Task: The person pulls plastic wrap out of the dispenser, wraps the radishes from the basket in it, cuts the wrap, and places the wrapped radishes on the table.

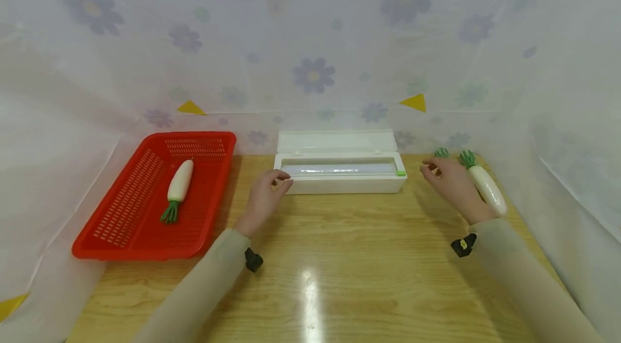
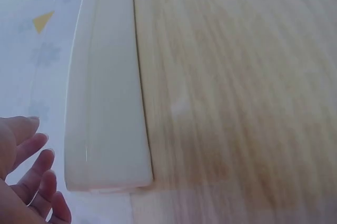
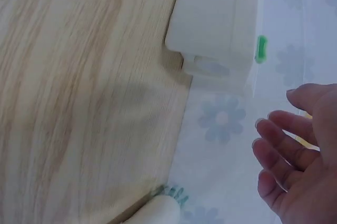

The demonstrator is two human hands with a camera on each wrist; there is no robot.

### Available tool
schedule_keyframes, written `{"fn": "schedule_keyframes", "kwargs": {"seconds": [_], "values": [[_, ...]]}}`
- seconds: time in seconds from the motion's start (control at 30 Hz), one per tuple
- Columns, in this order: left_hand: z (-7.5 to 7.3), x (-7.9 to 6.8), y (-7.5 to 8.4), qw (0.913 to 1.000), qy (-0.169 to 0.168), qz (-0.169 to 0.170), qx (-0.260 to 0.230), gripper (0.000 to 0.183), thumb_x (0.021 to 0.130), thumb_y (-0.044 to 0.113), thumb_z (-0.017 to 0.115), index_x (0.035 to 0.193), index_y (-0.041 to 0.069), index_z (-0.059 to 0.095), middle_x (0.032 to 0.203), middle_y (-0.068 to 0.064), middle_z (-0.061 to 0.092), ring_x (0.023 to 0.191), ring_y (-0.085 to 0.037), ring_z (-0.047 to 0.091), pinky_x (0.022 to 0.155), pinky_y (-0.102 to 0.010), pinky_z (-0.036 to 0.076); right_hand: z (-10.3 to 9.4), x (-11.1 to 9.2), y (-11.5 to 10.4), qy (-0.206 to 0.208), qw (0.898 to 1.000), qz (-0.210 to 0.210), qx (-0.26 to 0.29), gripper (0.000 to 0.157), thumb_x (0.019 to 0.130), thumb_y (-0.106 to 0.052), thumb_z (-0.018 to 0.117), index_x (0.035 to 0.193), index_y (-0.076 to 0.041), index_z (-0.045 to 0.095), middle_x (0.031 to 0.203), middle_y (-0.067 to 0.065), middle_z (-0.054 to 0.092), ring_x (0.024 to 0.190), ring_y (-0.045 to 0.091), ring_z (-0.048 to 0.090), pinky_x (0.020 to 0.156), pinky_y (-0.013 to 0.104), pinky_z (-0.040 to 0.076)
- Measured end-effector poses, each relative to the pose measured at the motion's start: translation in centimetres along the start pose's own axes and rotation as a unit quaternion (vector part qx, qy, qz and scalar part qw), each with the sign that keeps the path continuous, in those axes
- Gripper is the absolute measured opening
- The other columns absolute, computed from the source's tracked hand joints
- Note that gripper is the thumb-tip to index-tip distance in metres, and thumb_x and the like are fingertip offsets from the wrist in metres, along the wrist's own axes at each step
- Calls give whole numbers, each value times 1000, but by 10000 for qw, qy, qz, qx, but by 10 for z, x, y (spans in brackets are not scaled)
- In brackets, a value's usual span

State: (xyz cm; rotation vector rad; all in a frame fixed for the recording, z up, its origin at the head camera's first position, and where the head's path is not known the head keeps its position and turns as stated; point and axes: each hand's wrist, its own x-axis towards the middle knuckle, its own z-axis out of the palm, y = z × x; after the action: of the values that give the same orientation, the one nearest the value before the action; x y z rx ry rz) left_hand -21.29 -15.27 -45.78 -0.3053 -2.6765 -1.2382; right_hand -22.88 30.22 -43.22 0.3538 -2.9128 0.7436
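A white cling film dispenser (image 1: 345,186) stands at the back middle of the table, its lid (image 1: 337,142) raised. Clear film (image 1: 339,169) shows inside, and a green slider (image 1: 400,173) sits at the right end. My left hand (image 1: 264,197) is by the dispenser's front left corner, fingers loosely bent and holding nothing; the left wrist view shows a gap between them. To the right of the dispenser hovers my right hand (image 1: 453,184), loosely curved, also without anything in it. Beside it lies a shiny white radish (image 1: 487,189); another's green leaves (image 1: 441,153) show behind the hand.
A red plastic basket (image 1: 140,248) stands on the left, with one white radish (image 1: 180,180) lying in it. Flower-patterned sheeting (image 1: 315,25) hangs behind the wooden table (image 1: 359,262) and at both sides.
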Motion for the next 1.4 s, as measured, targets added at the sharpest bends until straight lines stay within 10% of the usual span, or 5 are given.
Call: {"fn": "schedule_keyframes", "kwargs": {"seconds": [0.53,1.4], "values": [[1,31,-17,9986,-107,-282,437,25,99,22,74,114,4,80,97,-16,60,90,-30,50,77,-39,39,28,36,-29,-741,9839,-1533,-539,23,104,-24,67,117,-9,78,106,12,62,94,30,56,81,51,46],[-3,52,-14,9985,-348,-399,148,20,98,18,74,100,-2,76,102,-17,65,99,-33,55,88,-44,46,32,63,-42,-1075,9878,-1081,-302,25,102,-27,68,104,-2,71,114,22,64,114,45,53,100,62,41]]}}
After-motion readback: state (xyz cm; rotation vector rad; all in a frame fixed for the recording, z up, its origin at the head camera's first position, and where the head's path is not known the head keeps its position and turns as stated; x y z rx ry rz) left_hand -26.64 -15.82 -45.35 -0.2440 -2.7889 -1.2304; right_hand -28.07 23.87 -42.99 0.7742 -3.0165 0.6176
